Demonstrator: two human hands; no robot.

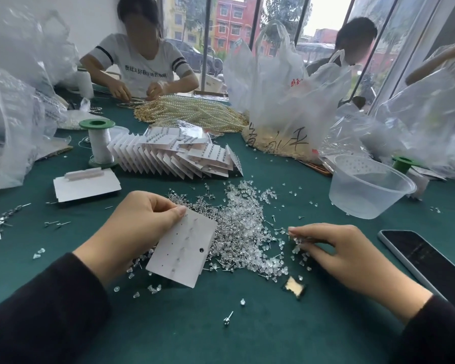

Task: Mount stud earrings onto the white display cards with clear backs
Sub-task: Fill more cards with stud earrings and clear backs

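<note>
My left hand (132, 229) holds a white display card (184, 248) tilted above the green table, thumb on its top edge; the card shows rows of small holes and one larger hole. A heap of stud earrings and clear backs (242, 232) lies just right of the card. My right hand (336, 253) rests at the heap's right edge, with its fingertips pinching small pieces from the heap. A stack of filled cards (179, 153) lies fanned out behind the heap. A single stud (227, 319) lies near the front of the table.
A clear plastic bowl (368, 187) stands at right, a phone (428, 264) beside my right hand. A thread spool (99, 143) and a flat white card stack (87, 185) sit at left. Plastic bags, pearl strands (192, 114) and two seated people fill the far side.
</note>
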